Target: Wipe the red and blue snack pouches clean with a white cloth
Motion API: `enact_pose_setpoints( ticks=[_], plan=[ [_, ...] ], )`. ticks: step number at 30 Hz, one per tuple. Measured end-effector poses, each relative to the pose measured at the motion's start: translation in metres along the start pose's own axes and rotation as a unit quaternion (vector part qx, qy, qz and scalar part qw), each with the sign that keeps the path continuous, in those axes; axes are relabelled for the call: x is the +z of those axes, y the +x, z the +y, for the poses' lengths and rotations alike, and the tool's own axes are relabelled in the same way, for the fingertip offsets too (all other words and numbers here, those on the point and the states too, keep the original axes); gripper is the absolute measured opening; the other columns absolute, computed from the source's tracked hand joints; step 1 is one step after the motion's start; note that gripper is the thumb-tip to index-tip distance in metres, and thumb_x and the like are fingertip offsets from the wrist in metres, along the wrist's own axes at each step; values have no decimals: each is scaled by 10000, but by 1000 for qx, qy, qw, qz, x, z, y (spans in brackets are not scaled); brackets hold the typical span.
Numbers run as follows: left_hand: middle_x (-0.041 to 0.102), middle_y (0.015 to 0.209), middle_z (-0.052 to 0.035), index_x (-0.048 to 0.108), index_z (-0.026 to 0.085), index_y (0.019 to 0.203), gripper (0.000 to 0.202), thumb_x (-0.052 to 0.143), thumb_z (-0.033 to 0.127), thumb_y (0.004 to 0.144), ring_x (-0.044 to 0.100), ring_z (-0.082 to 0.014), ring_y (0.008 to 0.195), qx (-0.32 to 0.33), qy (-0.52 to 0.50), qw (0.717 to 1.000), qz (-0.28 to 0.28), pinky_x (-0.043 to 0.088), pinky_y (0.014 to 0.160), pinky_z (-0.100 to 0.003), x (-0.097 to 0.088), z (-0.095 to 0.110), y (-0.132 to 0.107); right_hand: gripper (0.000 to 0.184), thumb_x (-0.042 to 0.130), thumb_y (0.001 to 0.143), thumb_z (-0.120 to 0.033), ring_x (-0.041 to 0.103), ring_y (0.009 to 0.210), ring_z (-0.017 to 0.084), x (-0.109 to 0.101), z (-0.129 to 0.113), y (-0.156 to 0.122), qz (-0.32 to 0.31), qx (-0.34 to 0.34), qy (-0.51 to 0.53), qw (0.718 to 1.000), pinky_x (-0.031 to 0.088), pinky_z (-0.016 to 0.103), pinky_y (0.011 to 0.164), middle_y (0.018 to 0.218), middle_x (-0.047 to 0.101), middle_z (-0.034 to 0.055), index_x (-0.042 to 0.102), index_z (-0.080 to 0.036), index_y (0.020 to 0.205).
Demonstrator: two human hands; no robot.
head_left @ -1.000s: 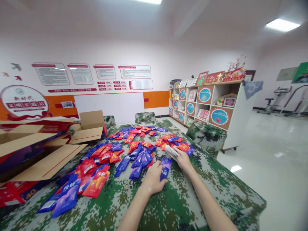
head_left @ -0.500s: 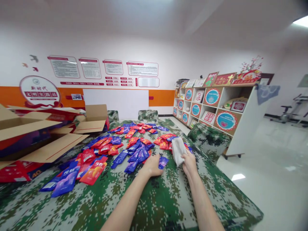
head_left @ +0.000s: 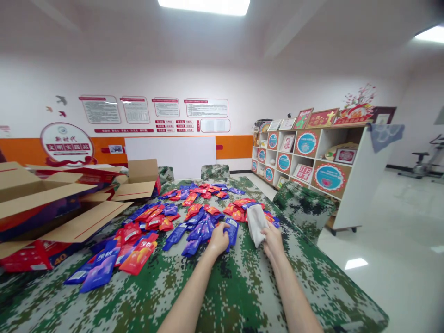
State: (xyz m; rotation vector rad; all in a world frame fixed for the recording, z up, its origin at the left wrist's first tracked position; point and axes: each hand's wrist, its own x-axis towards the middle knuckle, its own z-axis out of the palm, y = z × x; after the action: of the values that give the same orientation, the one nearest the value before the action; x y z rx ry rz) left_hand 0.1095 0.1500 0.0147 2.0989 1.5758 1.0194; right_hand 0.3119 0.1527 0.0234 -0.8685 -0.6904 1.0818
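While the right hand point(head_left: 273, 238), right of centre, closes its fingers round a pale cloth point(head_left: 255, 225), the left hand point(head_left: 218, 240), fingers curled, pinches a blue packet point(head_left: 233, 232) just below the middle of the frame! Close by on its left, a red-and-blue packet pile point(head_left: 201, 227) covers the camouflage tablecloth point(head_left: 243, 296); open cardboard boxes point(head_left: 93, 224) crowd the left edge, and far back at right stands a white shelf unit point(head_left: 366, 185)!

Pale cloth point(head_left: 255, 224) now more upright in right hand point(head_left: 273, 237)
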Motion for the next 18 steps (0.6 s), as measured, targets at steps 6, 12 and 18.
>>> enact_pose_setpoints(
  ticks=[6,12,18],
  plan=[
    [622,1002,-54,582,157,993,312,447,23,744,565,-177,981,-2,29,999,-31,401,900,-288,13,-6,-8,540,559,476,-202,656,695,239,-2,5,2,-3,-3,-36,999,486,264,480,814,716,29,662,-127,1001],
    [465,1223,-109,555,166,1082,354,551,144,729,439,-239,1166,22,85,995,-52,326,986,-339,-3,5,-23,517,556,484,-200,657,759,245,2,5,-3,-25,-5,-42,999,488,255,495,877,714,37,666,-126,983],
    [314,1428,-93,357,193,1352,548,482,322,833,168,-249,1349,128,145,974,-115,168,1089,-404,-28,16,-67,585,524,507,-185,661,758,237,9,8,-11,-45,-18,-96,994,496,252,523,920,711,37,638,-127,1078]
  ],
)
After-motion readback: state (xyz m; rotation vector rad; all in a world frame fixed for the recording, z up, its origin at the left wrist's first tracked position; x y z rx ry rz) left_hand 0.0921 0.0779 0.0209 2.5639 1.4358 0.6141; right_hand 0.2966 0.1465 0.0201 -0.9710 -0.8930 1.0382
